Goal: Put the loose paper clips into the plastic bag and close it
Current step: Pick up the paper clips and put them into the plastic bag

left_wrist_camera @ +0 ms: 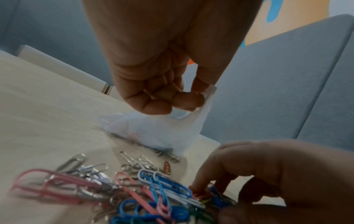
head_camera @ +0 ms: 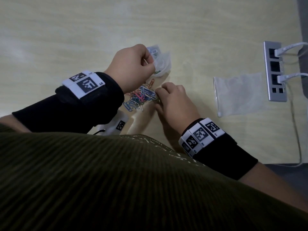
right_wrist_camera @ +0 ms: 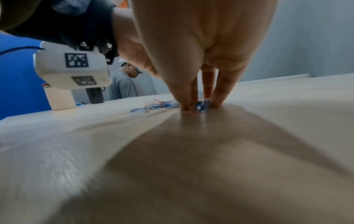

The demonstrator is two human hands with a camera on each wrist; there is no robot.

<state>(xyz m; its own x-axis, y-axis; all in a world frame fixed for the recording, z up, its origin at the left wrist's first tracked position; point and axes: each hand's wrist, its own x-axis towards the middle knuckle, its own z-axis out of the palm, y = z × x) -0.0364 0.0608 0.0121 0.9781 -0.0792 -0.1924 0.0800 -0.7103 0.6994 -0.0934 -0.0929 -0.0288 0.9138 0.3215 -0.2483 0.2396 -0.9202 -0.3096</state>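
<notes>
A pile of coloured paper clips [head_camera: 140,99] lies on the pale wooden table [head_camera: 66,39] between my hands. My left hand [head_camera: 133,67] pinches the rim of a small clear plastic bag [head_camera: 160,62], holding it up so it hangs with its bottom on the table; a few clips show inside it. In the left wrist view the bag [left_wrist_camera: 162,133] droops from my thumb and forefinger above the clips [left_wrist_camera: 153,194]. My right hand [head_camera: 173,100] has its fingertips down on the pile's right edge, pinching several clips [right_wrist_camera: 200,105].
A second clear zip bag [head_camera: 240,94] lies flat to the right. A metal socket strip [head_camera: 275,70] with white cables plugged in is set into the table at the far right. A person stands in the background of the right wrist view.
</notes>
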